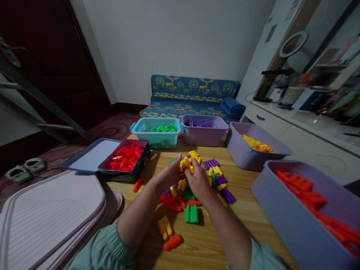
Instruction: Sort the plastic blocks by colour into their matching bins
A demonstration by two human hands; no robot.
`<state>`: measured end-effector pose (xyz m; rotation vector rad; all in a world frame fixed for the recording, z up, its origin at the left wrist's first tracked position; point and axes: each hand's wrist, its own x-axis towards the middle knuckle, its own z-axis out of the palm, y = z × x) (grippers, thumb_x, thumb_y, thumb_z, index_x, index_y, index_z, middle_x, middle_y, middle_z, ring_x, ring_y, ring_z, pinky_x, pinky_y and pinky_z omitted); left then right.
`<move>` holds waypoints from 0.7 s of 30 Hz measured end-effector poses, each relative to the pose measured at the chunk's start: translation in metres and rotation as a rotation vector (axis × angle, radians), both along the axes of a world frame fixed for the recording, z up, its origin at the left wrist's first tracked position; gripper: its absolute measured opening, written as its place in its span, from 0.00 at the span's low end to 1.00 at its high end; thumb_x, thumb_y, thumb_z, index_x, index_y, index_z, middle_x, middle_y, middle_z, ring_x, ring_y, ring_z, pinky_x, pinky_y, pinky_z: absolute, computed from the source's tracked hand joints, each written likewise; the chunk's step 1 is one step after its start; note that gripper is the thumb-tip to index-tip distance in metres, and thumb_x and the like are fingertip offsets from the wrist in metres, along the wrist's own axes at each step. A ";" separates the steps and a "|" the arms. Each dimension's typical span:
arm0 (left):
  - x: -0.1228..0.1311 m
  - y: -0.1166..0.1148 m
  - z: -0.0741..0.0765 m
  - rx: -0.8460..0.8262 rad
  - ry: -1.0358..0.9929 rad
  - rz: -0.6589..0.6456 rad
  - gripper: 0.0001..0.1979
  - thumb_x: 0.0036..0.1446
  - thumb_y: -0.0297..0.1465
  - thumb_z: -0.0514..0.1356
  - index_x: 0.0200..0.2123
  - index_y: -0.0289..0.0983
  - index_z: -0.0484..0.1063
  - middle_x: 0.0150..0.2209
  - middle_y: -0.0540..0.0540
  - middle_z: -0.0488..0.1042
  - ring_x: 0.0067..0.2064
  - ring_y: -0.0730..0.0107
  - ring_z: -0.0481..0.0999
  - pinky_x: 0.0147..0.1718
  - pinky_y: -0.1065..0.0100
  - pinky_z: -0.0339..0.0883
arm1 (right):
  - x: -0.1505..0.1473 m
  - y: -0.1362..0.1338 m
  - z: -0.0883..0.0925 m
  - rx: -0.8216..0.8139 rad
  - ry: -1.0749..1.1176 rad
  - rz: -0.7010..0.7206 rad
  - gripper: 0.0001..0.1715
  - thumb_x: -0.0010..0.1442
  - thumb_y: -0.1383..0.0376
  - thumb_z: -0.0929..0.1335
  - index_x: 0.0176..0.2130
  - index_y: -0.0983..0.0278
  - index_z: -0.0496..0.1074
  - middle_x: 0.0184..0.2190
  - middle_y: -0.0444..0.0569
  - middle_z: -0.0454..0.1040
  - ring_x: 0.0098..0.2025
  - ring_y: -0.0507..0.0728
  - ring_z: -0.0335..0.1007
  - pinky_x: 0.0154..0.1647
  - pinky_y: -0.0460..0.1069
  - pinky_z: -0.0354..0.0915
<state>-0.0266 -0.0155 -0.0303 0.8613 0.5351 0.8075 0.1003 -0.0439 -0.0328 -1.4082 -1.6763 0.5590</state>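
Over the middle of the wooden table (242, 228), my left hand (170, 173) and my right hand (198, 180) meet around a small bunch of yellow plastic building sticks (186, 164), seen end-on. Fingers of both hands are closed on the bunch; some fingertips are hidden. Beneath and around them lie loose sticks in mixed colours: joined green sticks (191, 214), purple sticks (227, 195), red-orange sticks (176, 207) and yellow sticks (218, 171). Closer to me are a pair of yellow sticks (164, 227) and a single orange stick (172, 242).
Sorted sticks fill containers along the table: a dark case (137, 169) with red, a teal bin (161, 141) with green, a lilac bin (204, 139) with purple, another lilac bin (239, 155) with yellow, and a larger bin (278, 210) with orange. Left stands a pale folded plastic item (53, 210).
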 end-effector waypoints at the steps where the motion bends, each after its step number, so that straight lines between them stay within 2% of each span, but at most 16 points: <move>1: 0.000 0.001 -0.002 0.034 0.012 -0.006 0.29 0.56 0.51 0.54 0.55 0.39 0.67 0.46 0.41 0.74 0.44 0.63 0.74 0.41 0.67 0.66 | 0.001 0.001 -0.002 -0.021 0.068 -0.016 0.11 0.57 0.62 0.62 0.40 0.63 0.68 0.36 0.50 0.74 0.40 0.58 0.70 0.42 0.51 0.65; 3: 0.000 0.002 -0.005 0.081 0.054 0.002 0.30 0.55 0.51 0.56 0.56 0.41 0.66 0.45 0.42 0.74 0.40 0.66 0.74 0.39 0.68 0.66 | 0.001 0.005 -0.005 -0.089 0.287 -0.009 0.13 0.55 0.59 0.64 0.39 0.62 0.68 0.36 0.49 0.74 0.39 0.58 0.71 0.40 0.51 0.67; 5: 0.000 0.001 -0.005 0.101 0.111 0.035 0.30 0.55 0.50 0.57 0.57 0.41 0.65 0.42 0.43 0.75 0.36 0.69 0.73 0.40 0.67 0.66 | 0.002 0.007 -0.007 -0.210 0.604 0.023 0.15 0.52 0.58 0.66 0.39 0.62 0.68 0.36 0.48 0.75 0.37 0.57 0.72 0.34 0.51 0.69; 8: -0.003 -0.002 -0.003 0.137 0.195 0.098 0.30 0.55 0.48 0.58 0.57 0.40 0.66 0.38 0.44 0.75 0.38 0.69 0.74 0.44 0.65 0.66 | 0.004 0.010 -0.006 -0.412 1.027 0.029 0.16 0.49 0.60 0.68 0.39 0.63 0.68 0.32 0.46 0.75 0.30 0.56 0.74 0.27 0.50 0.70; 12: -0.002 -0.001 -0.005 0.235 0.311 0.147 0.30 0.50 0.44 0.64 0.55 0.38 0.69 0.44 0.41 0.76 0.45 0.62 0.74 0.46 0.65 0.65 | 0.015 0.014 0.001 -0.497 1.267 -0.022 0.11 0.51 0.66 0.68 0.37 0.63 0.68 0.30 0.45 0.75 0.28 0.53 0.74 0.26 0.48 0.71; 17: 0.001 0.004 -0.011 0.338 0.418 0.221 0.24 0.46 0.39 0.67 0.46 0.34 0.76 0.50 0.40 0.75 0.48 0.58 0.73 0.44 0.66 0.66 | 0.044 0.020 0.023 -0.383 1.410 -0.084 0.06 0.56 0.70 0.65 0.36 0.63 0.67 0.32 0.46 0.76 0.32 0.52 0.77 0.28 0.46 0.72; 21: 0.002 0.006 -0.012 0.333 0.465 0.281 0.20 0.47 0.36 0.67 0.44 0.34 0.77 0.47 0.40 0.77 0.46 0.58 0.75 0.43 0.66 0.66 | 0.083 0.043 0.038 -0.119 1.429 -0.123 0.05 0.57 0.72 0.63 0.33 0.63 0.66 0.30 0.43 0.75 0.32 0.51 0.77 0.30 0.47 0.74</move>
